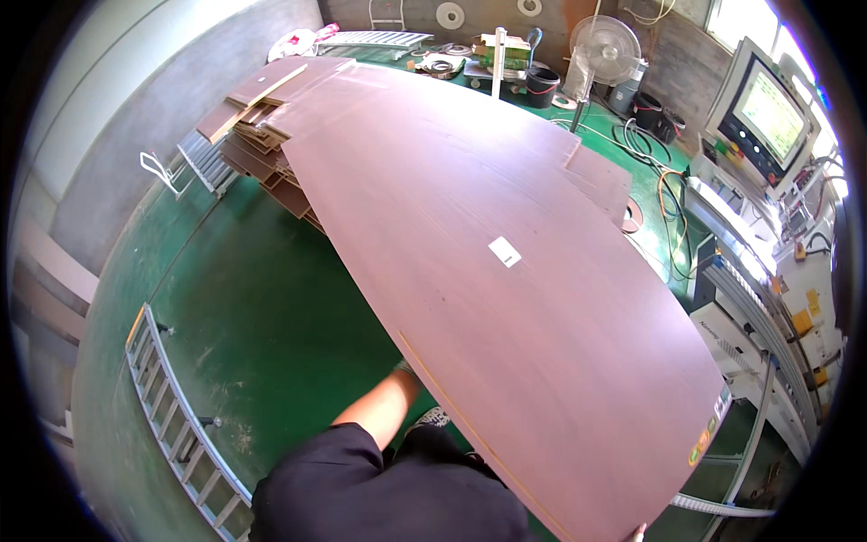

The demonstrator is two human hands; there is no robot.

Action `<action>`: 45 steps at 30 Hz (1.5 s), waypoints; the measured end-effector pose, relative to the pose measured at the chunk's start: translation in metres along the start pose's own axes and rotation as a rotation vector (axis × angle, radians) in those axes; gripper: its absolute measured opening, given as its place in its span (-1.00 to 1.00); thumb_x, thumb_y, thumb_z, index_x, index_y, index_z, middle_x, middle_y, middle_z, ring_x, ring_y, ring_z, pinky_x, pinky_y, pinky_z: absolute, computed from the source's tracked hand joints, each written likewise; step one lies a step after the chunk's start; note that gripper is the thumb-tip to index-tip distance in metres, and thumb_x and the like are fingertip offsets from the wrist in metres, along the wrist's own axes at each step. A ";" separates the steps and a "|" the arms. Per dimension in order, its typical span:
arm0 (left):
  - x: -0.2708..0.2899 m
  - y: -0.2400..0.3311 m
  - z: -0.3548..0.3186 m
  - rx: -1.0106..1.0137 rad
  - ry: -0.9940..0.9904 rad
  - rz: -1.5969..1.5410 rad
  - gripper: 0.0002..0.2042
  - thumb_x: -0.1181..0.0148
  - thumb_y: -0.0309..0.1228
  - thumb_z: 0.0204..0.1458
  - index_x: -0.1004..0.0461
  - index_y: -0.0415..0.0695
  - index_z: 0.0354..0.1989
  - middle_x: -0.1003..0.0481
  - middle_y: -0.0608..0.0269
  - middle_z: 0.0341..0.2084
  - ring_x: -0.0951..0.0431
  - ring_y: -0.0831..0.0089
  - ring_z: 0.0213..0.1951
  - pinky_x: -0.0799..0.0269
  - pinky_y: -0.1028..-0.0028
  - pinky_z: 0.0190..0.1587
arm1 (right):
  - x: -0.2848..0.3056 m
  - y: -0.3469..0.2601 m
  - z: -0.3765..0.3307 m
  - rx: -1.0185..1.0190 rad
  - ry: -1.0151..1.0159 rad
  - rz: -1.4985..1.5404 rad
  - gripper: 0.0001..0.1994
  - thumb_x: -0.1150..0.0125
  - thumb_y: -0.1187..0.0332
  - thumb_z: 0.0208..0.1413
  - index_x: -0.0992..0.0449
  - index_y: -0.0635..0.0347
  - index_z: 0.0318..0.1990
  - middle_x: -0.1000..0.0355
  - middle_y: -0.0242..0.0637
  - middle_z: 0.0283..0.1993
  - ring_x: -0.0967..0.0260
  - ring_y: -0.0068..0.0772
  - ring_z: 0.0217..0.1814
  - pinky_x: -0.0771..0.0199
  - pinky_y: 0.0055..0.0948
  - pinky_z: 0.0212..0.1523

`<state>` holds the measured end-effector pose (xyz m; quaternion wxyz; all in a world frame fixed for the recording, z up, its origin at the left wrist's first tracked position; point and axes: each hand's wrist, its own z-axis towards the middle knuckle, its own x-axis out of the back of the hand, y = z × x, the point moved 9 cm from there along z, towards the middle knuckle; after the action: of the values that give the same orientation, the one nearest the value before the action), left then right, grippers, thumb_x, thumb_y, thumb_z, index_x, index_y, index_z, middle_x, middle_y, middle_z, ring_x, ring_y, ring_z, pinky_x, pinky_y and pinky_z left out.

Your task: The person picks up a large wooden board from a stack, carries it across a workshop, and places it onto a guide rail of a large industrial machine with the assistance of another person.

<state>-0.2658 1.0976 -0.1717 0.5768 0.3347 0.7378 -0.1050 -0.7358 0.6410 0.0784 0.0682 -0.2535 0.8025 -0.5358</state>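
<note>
A large reddish-brown board (560, 298) with a small white label (505, 252) stretches across the view, from the stack at the back to just in front of me. My left hand (405, 368) meets the board's left long edge from below; its fingers are hidden under the board. At the near right corner, the fingertips of my right hand (638, 533) show against the edge, gripping it. Colored stickers (704, 440) mark the right end. Beneath the far left part lie several stacked brown boards (257, 158), with a thin wooden strip (262, 99) on top.
A metal roller conveyor (176, 406) stands at the left on the green floor (262, 316). To the right are a machine with a monitor (768, 117) and a long rail (768, 298). At the back are a fan (605, 50), a black bucket (542, 86) and loose cables (673, 199).
</note>
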 end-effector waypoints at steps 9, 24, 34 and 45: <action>-0.021 -0.029 -0.002 0.232 0.258 0.317 -0.49 0.15 0.02 0.33 -0.39 -0.03 0.27 -0.45 0.12 0.19 -0.39 0.14 0.24 -0.30 0.11 0.32 | 0.072 0.015 -0.069 0.019 0.297 -0.300 -0.38 0.13 -0.11 0.43 -0.54 0.42 -0.09 -0.50 -0.36 -0.19 -0.37 -0.49 -0.18 -0.42 -0.41 -0.09; -0.108 -0.042 -0.006 0.371 0.179 0.736 -0.50 0.16 0.00 0.33 -0.37 -0.03 0.29 -0.43 0.12 0.20 -0.38 0.13 0.25 -0.29 0.10 0.33 | 0.159 0.068 -0.233 -0.054 0.714 -0.511 -0.35 0.04 -0.16 0.40 -0.32 0.28 -0.55 -0.17 -0.49 -0.57 -0.02 -0.57 -0.47 -0.10 -0.34 -0.46; -0.172 -0.169 0.020 0.489 0.000 0.869 -0.50 0.16 -0.01 0.34 -0.35 -0.03 0.31 -0.42 0.11 0.22 -0.37 0.13 0.26 -0.28 0.09 0.33 | 0.206 0.187 -0.348 -0.021 0.999 0.150 -0.43 0.00 -0.10 0.40 -0.59 0.36 -0.12 -0.50 -0.37 -0.27 -0.33 -0.57 -0.28 -0.38 -0.44 -0.24; -0.239 -0.282 0.071 0.474 -0.123 1.086 -0.49 0.16 -0.02 0.34 -0.34 -0.02 0.33 -0.41 0.11 0.23 -0.37 0.13 0.26 -0.26 0.08 0.34 | 0.221 0.212 -0.365 -0.104 1.186 0.353 -0.42 -0.09 -0.16 0.33 -0.57 0.34 -0.13 -0.51 -0.32 -0.13 -0.43 -0.48 -0.12 -0.48 -0.37 -0.06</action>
<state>-0.3579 0.7573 -0.0390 0.4990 0.7771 0.3827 0.0242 -1.1362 0.8991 0.0770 -0.3144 0.2210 0.7586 -0.5262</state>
